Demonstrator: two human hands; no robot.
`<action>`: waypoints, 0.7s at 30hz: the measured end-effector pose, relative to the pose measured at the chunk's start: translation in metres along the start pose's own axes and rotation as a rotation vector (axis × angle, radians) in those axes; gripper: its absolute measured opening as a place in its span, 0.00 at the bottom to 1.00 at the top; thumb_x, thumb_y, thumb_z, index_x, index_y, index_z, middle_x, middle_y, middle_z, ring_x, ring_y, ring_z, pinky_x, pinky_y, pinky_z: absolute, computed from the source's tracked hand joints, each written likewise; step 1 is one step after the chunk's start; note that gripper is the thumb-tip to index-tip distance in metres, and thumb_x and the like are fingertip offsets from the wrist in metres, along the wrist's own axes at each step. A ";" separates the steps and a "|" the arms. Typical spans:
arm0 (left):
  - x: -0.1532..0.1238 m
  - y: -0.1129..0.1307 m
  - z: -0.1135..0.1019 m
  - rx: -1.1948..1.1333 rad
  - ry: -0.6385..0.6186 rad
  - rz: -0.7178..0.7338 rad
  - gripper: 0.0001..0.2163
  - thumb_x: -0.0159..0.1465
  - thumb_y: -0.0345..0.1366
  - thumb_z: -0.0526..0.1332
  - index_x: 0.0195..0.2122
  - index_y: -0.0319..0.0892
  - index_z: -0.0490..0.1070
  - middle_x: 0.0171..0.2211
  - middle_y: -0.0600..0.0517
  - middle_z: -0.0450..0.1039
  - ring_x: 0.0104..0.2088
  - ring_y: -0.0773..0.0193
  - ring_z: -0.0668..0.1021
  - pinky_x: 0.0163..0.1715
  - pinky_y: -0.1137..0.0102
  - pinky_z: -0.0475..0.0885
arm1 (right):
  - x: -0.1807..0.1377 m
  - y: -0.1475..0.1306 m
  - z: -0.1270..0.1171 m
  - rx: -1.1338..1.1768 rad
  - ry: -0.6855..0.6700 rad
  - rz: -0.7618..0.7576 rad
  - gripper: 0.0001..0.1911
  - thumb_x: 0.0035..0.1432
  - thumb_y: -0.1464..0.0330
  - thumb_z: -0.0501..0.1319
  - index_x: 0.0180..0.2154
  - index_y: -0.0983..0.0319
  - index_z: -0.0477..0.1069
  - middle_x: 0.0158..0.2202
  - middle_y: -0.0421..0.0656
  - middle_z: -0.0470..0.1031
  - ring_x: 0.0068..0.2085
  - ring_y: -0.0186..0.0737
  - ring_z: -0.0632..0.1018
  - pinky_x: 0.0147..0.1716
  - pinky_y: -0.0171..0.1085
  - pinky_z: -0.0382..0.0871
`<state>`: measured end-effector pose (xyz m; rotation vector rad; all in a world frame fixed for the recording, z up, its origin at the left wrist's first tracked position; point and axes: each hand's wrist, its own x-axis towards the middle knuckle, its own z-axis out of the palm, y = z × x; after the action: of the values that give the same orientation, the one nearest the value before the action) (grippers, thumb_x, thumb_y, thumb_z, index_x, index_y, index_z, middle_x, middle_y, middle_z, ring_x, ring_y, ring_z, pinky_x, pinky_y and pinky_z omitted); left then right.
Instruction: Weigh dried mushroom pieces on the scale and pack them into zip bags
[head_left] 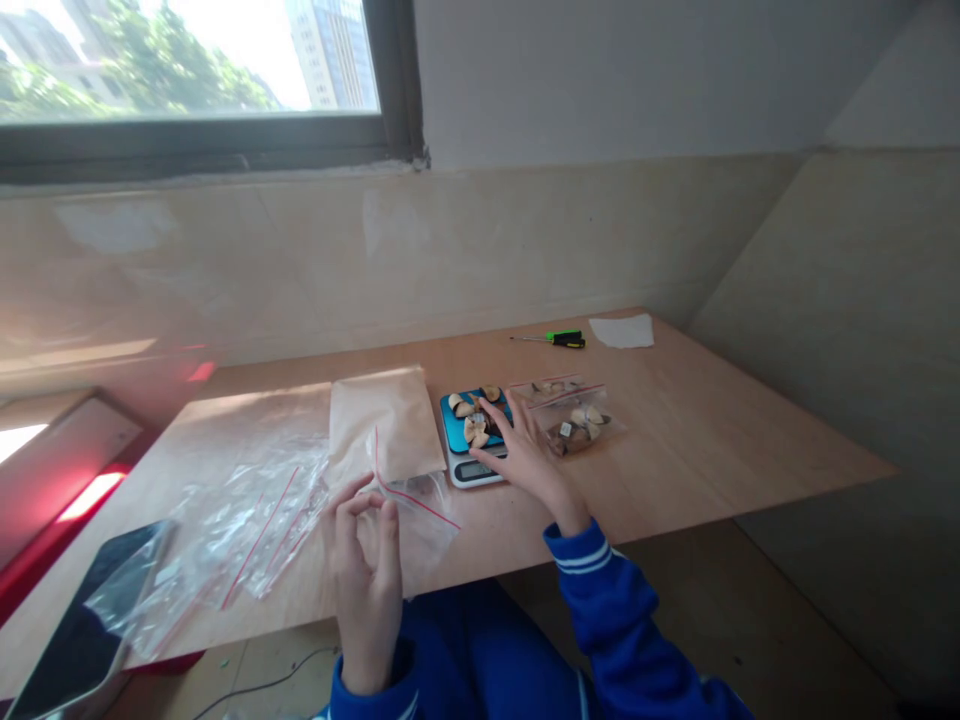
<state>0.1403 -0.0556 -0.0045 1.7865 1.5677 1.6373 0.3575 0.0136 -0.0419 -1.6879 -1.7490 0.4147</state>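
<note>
Scale (472, 445) sits between paper envelope (386, 425) and filled bags (574, 415)

An improvised packing workstation in a plain room: bare plywood table (675, 440) under a dark-framed window (202, 140), beige tiled wall (525, 240), small blue digital scale (469, 445), clear red-striped zip bags (247, 520) along the table's near edge.

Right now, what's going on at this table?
A person in blue sleeves sits at a wooden table. Their left hand pinches the opening of a clear zip bag with a red seal line, while the right hand reaches onto a small blue scale that carries a few light and dark pieces. To the right of the scale lie two filled zip bags; to the left, a brown paper envelope and a heap of empty bags. A screwdriver lies farther back.
</note>
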 end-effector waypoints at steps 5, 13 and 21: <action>0.008 0.001 0.001 -0.032 -0.009 -0.022 0.06 0.66 0.40 0.57 0.36 0.44 0.67 0.48 0.48 0.69 0.53 0.57 0.71 0.54 0.60 0.61 | 0.021 0.009 0.010 -0.082 -0.061 -0.027 0.32 0.52 0.59 0.68 0.58 0.54 0.66 0.69 0.51 0.45 0.69 0.60 0.48 0.63 0.57 0.49; -0.006 -0.012 0.003 -0.170 -0.009 -0.199 0.08 0.64 0.43 0.59 0.36 0.44 0.68 0.46 0.48 0.71 0.51 0.56 0.73 0.53 0.60 0.64 | 0.020 0.013 0.009 0.002 0.028 -0.103 0.23 0.51 0.67 0.67 0.51 0.57 0.69 0.54 0.48 0.64 0.57 0.49 0.70 0.58 0.48 0.62; -0.006 -0.011 0.004 -0.191 0.000 -0.232 0.09 0.64 0.44 0.59 0.35 0.44 0.68 0.41 0.49 0.72 0.47 0.57 0.74 0.49 0.62 0.66 | 0.022 0.022 0.009 0.183 0.138 -0.076 0.24 0.51 0.69 0.66 0.51 0.60 0.67 0.50 0.49 0.70 0.50 0.48 0.75 0.50 0.47 0.70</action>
<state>0.1393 -0.0543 -0.0177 1.4508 1.4980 1.6145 0.3693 0.0397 -0.0567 -1.4814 -1.6184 0.4015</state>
